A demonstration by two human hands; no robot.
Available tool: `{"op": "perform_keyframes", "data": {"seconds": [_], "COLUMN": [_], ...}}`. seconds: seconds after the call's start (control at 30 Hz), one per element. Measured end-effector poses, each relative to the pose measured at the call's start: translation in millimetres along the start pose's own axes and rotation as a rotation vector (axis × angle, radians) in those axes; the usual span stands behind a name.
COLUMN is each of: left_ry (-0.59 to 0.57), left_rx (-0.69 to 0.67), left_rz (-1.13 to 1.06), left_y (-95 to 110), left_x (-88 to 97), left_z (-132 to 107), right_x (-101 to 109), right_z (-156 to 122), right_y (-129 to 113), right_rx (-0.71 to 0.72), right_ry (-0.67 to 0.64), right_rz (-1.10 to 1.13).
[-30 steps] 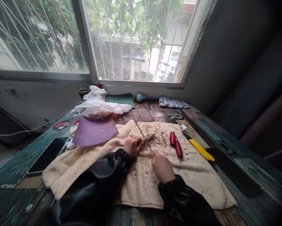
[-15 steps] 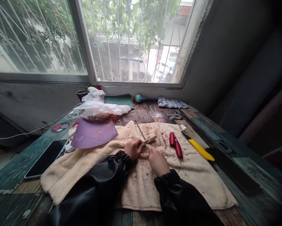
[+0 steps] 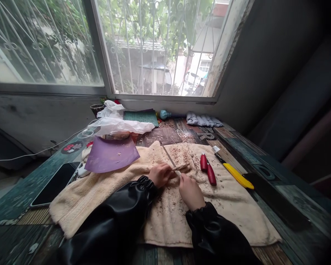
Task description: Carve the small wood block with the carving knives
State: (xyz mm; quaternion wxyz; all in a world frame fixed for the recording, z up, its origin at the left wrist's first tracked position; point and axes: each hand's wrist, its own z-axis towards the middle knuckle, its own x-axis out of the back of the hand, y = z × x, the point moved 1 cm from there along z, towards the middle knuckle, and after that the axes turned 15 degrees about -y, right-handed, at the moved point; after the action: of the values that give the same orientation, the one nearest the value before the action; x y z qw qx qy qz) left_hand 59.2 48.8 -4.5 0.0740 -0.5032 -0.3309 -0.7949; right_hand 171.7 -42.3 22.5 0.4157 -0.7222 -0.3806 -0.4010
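On a beige towel [image 3: 232, 217] strewn with wood shavings, my left hand [image 3: 160, 174] is closed around a small piece of wood [image 3: 183, 167] whose tip sticks out to the right. My right hand [image 3: 191, 192] is closed on the handle of a long thin file [image 3: 169, 157]. The file's blade runs up and to the left across the wood. Black shiny sleeves cover both forearms.
Just right of the hands lie a red-handled tool [image 3: 207, 169] and a yellow utility knife [image 3: 235, 173]. A purple sheet [image 3: 110, 155], a phone [image 3: 56, 183], a white plastic bag [image 3: 118, 125], a green mat [image 3: 140, 117] and grey gloves [image 3: 202, 120] lie on the table under the window.
My right hand slid the file forward across the wood, then drew back a little. My left hand kept its hold on the wood and barely moved.
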Motion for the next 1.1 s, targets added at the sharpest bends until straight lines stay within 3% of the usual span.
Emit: {"op": "perform_keyframes", "data": {"seconds": [0.13,0.33,0.43,0.57,0.8,1.1], "left_ry": [0.049,0.065,0.053,-0.001,0.03,-0.057], "left_rx": [0.108,0.143,0.106,0.001,0.09,-0.043], "left_rz": [0.091,0.152,0.137,0.11,0.138,0.241], "left_y": [4.9,5.5,2.8,1.1,2.5,1.3], "left_x": [-3.2,-1.8,-0.5,-1.6,-3.7,-1.3], "left_z": [-0.5,0.7,0.8,0.2,0.7,1.1], "right_x": [2.3,-10.0,-12.8,-6.9,-5.8,-5.1], "right_z": [4.0,-26.6,-31.4,-16.5,-2.2,-4.9], "right_y": [-5.5,14.2,20.4,12.9,0.1,0.1], "right_rx": [0.004,0.022,0.02,-0.015,-0.044,-0.04], "right_ry": [0.011,-0.002,-0.009,0.0,0.017,0.0], "right_rz": [0.0,0.005,0.015,-0.009,-0.01,0.0]}}
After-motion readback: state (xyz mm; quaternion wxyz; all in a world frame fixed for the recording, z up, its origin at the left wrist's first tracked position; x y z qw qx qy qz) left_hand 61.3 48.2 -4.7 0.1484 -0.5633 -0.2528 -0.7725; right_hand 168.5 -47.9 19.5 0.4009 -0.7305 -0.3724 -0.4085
